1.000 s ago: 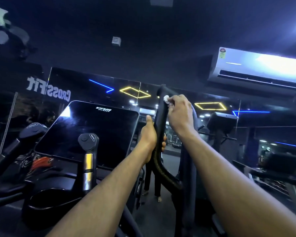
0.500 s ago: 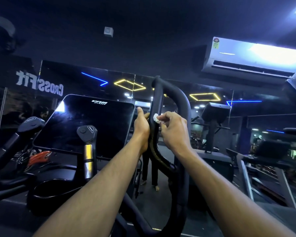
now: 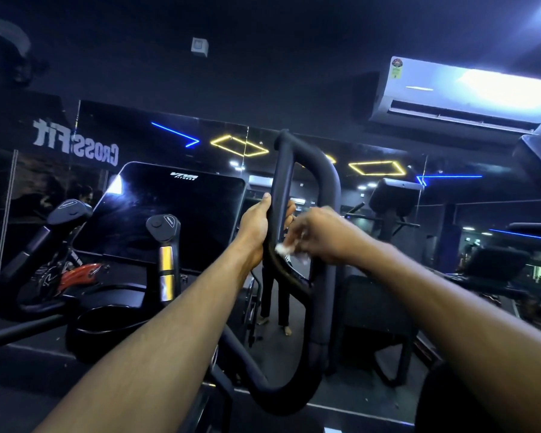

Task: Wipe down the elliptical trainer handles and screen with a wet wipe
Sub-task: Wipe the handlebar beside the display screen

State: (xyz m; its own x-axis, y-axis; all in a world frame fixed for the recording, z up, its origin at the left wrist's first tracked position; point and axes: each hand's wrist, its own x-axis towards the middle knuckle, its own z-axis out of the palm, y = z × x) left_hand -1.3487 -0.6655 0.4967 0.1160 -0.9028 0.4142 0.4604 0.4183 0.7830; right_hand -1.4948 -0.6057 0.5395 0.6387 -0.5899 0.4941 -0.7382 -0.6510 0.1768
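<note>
right hand (image 3: 322,235) pinches wet wipe (image 3: 284,249) against looped handle (image 3: 283,195); left hand (image 3: 256,229) grips its inner bar.

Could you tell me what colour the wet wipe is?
White; the head view shows the wet wipe.

Dim and blue-tinted, with glare on the air conditioner (image 3: 463,95), motion-blurred right hand (image 3: 322,234), wide-angle bending at edges.

We record a dim gym: an elliptical trainer (image 3: 306,276) with dark screen (image 3: 169,220), mirror wall (image 3: 138,135) showing reversed "CrossFit" lettering (image 3: 75,145), further machines (image 3: 391,207), wall air conditioner (image 3: 469,95).
</note>
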